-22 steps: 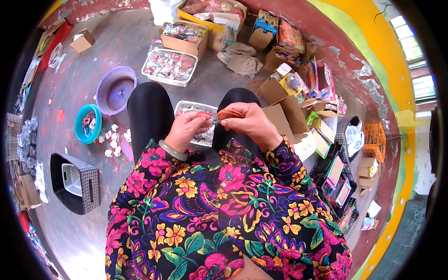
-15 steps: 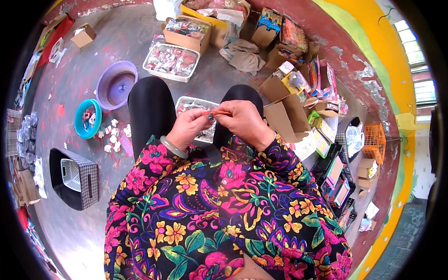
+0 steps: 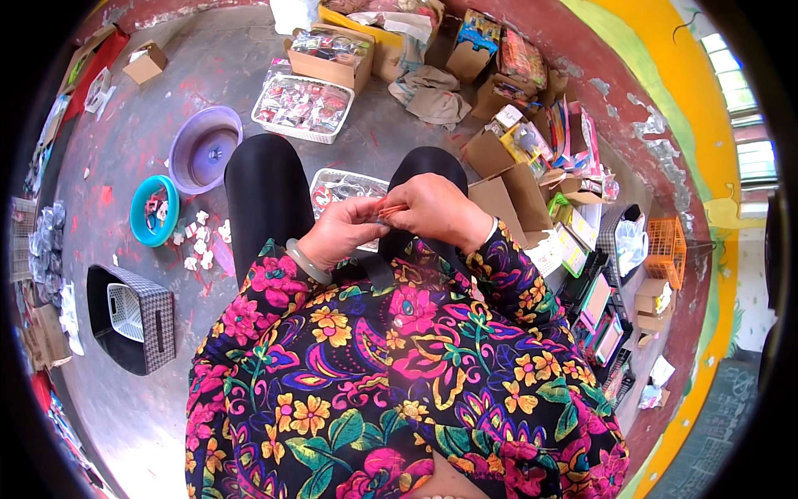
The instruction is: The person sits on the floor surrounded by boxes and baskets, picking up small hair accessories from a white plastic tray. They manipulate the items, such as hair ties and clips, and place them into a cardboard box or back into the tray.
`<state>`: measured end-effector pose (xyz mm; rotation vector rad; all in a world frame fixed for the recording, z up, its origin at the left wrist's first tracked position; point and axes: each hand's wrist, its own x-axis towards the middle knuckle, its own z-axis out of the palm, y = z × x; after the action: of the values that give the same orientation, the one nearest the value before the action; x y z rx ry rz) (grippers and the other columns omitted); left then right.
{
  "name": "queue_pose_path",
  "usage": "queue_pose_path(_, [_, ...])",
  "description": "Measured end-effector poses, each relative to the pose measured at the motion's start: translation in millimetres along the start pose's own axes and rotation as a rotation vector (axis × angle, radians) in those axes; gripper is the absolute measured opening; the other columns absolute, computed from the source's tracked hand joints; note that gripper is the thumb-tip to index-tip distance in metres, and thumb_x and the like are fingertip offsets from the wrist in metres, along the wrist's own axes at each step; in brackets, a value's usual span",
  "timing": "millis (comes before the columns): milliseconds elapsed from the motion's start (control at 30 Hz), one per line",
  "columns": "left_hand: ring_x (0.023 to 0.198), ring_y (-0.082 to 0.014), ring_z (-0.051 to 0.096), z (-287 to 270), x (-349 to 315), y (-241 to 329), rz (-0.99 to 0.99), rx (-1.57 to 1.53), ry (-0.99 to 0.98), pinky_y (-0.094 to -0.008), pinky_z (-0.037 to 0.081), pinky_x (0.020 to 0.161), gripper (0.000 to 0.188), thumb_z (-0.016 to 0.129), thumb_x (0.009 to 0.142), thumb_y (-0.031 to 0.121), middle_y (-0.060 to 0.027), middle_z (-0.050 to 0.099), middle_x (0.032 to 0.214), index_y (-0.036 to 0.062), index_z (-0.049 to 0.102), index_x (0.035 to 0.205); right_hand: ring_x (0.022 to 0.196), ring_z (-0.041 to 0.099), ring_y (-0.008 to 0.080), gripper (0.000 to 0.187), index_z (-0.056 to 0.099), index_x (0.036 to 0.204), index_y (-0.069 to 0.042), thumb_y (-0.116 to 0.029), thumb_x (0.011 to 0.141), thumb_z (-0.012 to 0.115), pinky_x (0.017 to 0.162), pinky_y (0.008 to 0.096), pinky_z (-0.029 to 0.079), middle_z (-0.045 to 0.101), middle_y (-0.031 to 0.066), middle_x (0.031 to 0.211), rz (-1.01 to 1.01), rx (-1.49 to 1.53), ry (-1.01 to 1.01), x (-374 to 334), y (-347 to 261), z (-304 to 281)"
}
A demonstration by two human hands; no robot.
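Observation:
Above my lap, the fingertips of my left hand (image 3: 337,234) and my right hand (image 3: 442,209) meet in a pinch. Between them is a small, thin reddish piece (image 3: 393,211), mostly covered by the fingers; its kind does not show. My right fingers are curled over its top, while my left thumb and forefinger press in from the other side. A pale bangle (image 3: 307,263) circles my left wrist. Just beyond the hands, between my knees, sits a white plastic basket (image 3: 352,173) with small red and white items in it, partly hidden by the hands.
Farther ahead stands a white basket (image 3: 309,133) of small wrapped items beside an open carton (image 3: 320,68). A purple basin (image 3: 176,158) and a teal basin (image 3: 135,218) stand at left, near a checked bin (image 3: 160,328). Cardboard boxes (image 3: 497,206) crowd the right.
My hands have come closer together, the left one shifting right and slightly down. My right fingers have curled further over the reddish piece, so less of it shows.

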<state>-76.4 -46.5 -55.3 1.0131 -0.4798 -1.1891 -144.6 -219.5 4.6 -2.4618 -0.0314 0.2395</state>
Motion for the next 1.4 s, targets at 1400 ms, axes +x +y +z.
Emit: queue_pose_path(1400, [0.080, -0.0077, 0.060, 10, -7, 22, -0.067, 0.043, 0.165, -0.0174, 0.048, 0.059, 0.027, 0.061, 0.082, 0.010, -0.0042, 0.063, 0.094, 0.0015, 0.058, 0.108, 0.073, 0.058, 0.0230, 0.015, 0.063, 0.088, 0.000, -0.001, 0.073, 0.060, 0.064, 0.0294, 0.047, 0.059, 0.0107, 0.081, -0.177, 0.258, 0.310, -13, -3, -15])
